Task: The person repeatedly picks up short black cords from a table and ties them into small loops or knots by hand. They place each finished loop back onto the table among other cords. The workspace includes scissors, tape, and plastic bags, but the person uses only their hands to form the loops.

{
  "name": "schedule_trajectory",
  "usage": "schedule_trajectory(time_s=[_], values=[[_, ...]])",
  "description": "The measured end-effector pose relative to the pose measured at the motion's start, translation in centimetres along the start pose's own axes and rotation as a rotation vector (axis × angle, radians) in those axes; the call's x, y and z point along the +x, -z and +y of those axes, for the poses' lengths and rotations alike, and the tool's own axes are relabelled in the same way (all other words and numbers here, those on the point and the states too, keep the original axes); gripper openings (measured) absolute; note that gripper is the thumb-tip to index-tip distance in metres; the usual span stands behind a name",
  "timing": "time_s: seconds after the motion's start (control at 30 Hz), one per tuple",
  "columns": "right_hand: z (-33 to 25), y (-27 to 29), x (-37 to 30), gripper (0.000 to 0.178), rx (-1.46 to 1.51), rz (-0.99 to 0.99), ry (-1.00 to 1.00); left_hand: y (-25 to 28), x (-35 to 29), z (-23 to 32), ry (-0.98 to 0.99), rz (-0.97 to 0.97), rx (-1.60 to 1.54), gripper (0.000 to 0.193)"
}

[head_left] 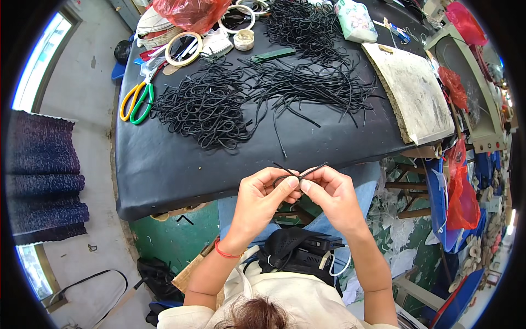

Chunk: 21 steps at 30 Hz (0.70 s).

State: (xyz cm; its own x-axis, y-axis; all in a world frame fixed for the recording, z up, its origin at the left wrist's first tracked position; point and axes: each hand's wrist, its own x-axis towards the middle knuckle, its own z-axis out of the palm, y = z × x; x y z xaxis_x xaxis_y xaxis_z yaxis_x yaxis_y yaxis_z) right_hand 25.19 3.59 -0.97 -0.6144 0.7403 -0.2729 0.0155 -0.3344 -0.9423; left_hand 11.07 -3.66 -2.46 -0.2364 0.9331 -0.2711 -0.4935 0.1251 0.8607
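Both my hands meet over my lap, just off the near edge of the black-covered table (164,181). Between them is a thin black cord (315,169), crossed or looped where my fingertips come together. My left hand (268,189) pinches it between thumb and fingers, and one end sticks out up and to the left. My right hand (330,192) pinches the other side, with an end pointing up and to the right. Fingers hide part of the crossing, so I cannot tell whether it is knotted. Beyond lie a heap of looped black cords (203,104) and a bundle of straighter ones (323,85).
Scissors (137,103) with yellow and green handles lie at the table's left. Tape rolls (184,49), a small round tub (244,39) and a red plastic bag (192,13) sit at the back left. A worn board (411,90) and a tissue pack (356,21) are at the right.
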Motion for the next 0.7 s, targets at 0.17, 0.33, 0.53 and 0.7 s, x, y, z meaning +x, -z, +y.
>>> schedule_trajectory(time_s=[0.17,0.33,0.53,0.7], values=[[1.5,-1.2,-0.2,0.007,-0.232,0.166,0.14,-1.1,-0.1,-1.1,-0.059,0.107,0.036,0.015],[1.2,-2.5,0.5,0.012,-0.571,0.234,0.222,-1.3,0.0,-2.3,-0.203,0.217,0.124,0.012],[0.8,-1.8,2.4,0.016,-0.453,0.088,0.277,0.3,1.0,-0.6,-0.225,0.221,0.192,0.01],[-3.7,2.8,10.5,0.014,-0.96,0.329,0.748,6.8,5.1,7.0,-0.647,0.777,1.056,0.016]])
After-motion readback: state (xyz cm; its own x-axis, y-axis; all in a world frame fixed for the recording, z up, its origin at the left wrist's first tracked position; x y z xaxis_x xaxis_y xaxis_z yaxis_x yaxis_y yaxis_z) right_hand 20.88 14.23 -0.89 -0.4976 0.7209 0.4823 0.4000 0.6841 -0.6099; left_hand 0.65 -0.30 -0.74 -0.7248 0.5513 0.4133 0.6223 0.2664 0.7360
